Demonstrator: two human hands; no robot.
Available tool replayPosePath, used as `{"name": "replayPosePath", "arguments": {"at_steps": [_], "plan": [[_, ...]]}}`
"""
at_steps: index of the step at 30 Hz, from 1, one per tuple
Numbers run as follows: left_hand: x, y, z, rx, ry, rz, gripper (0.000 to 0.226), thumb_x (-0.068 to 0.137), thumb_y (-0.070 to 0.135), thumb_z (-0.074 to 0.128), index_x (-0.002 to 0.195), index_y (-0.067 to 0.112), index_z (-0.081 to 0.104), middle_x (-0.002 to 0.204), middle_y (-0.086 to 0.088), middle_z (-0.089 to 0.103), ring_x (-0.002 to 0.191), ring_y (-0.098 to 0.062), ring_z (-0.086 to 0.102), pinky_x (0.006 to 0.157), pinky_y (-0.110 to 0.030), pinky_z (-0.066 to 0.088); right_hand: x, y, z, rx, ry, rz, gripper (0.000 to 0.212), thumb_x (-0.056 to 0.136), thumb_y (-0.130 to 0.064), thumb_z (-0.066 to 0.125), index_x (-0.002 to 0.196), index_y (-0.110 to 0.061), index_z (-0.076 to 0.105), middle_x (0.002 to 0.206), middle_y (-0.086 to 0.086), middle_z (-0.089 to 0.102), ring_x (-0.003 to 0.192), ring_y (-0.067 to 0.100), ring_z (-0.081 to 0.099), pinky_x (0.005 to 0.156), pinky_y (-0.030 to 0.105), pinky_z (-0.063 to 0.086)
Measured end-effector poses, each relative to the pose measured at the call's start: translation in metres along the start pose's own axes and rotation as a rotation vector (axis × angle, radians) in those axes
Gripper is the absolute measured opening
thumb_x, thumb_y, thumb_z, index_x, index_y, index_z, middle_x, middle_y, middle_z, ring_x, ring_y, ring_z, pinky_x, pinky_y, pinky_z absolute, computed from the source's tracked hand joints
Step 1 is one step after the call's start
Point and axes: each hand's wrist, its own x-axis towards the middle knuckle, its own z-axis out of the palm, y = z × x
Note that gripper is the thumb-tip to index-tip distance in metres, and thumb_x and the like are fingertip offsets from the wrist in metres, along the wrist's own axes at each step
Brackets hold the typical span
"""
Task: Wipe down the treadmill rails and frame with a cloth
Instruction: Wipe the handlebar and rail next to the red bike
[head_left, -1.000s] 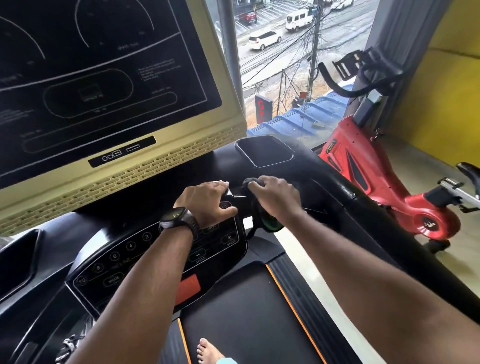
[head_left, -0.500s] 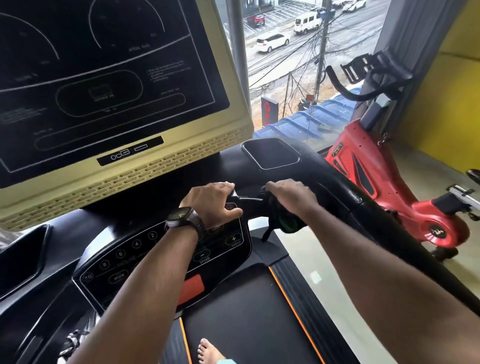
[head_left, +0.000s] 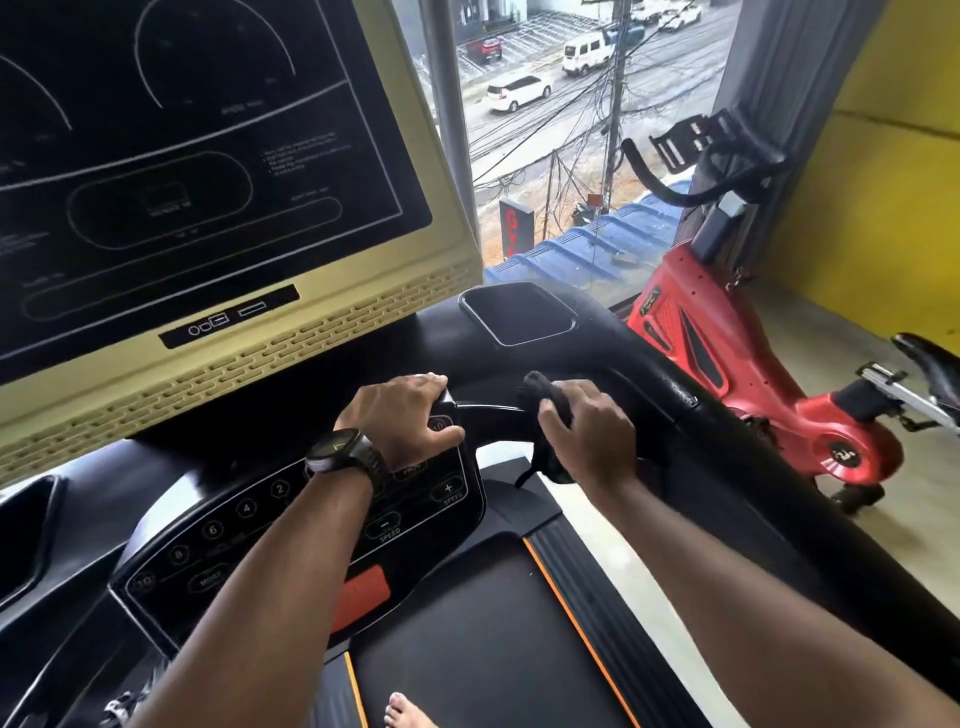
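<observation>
A black treadmill fills the view, with a short black handlebar (head_left: 488, 413) running from the keypad panel (head_left: 291, 525) to the right side rail (head_left: 769, 467). My left hand (head_left: 402, 418), with a dark watch on its wrist, grips the left end of that handlebar at the panel's corner. My right hand (head_left: 587, 428) holds a dark cloth (head_left: 545, 395) wrapped around the handlebar's right part. A loose end of the cloth hangs down under the hand.
A big display in a cream frame (head_left: 249, 364) stands straight ahead. A recessed tray (head_left: 517, 314) sits in the black frame behind the handlebar. A red exercise bike (head_left: 727, 364) stands right of the rail. Below are the belt (head_left: 478, 639) and a bare foot (head_left: 402, 712).
My right hand has slid the cloth rightward along the handlebar, away from my left hand. The left hand keeps its grip in the same spot.
</observation>
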Motion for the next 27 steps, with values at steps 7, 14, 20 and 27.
{"name": "replayPosePath", "arguments": {"at_steps": [7, 14, 20, 27], "plan": [[-0.002, 0.001, 0.002, -0.006, 0.005, -0.005, 0.079, 0.086, 0.069, 0.046, 0.151, 0.025, 0.037, 0.154, 0.008, 0.042, 0.141, -0.012, 0.040, 0.110, -0.036, 0.038, 0.011, 0.013, 0.003, -0.008, -0.030, 0.026, 0.029, 0.091, -0.041, 0.052, 0.099, -0.021, 0.071, 0.106, 0.005, 0.072, 0.098, 0.036, 0.066, 0.081, 0.040, 0.046], [0.000, 0.000, 0.000, -0.005, 0.010, 0.003, 0.080, 0.084, 0.071, 0.044, 0.151, 0.026, 0.038, 0.154, 0.009, 0.042, 0.141, -0.011, 0.040, 0.108, -0.035, 0.039, 0.002, 0.021, 0.013, 0.035, 0.185, -0.102, 0.035, 0.087, -0.037, 0.054, 0.109, -0.016, 0.071, 0.112, 0.003, 0.071, 0.100, 0.031, 0.068, 0.086, 0.041, 0.051], [-0.001, 0.001, -0.001, -0.002, 0.003, -0.004, 0.078, 0.086, 0.069, 0.047, 0.151, 0.026, 0.037, 0.154, 0.009, 0.042, 0.140, -0.011, 0.040, 0.107, -0.036, 0.040, -0.030, 0.030, 0.031, -0.048, 0.256, -0.178, 0.044, 0.093, -0.032, 0.058, 0.131, -0.010, 0.065, 0.137, 0.011, 0.060, 0.129, 0.037, 0.054, 0.112, 0.053, 0.038], [-0.001, 0.001, 0.000, -0.005, 0.011, 0.000, 0.077, 0.087, 0.068, 0.048, 0.151, 0.026, 0.038, 0.154, 0.009, 0.042, 0.141, -0.010, 0.040, 0.109, -0.035, 0.039, -0.041, 0.020, 0.032, -0.118, 0.271, -0.158, 0.038, 0.101, -0.025, 0.053, 0.137, -0.026, 0.063, 0.139, 0.004, 0.059, 0.135, 0.036, 0.049, 0.107, 0.048, 0.042]]}}
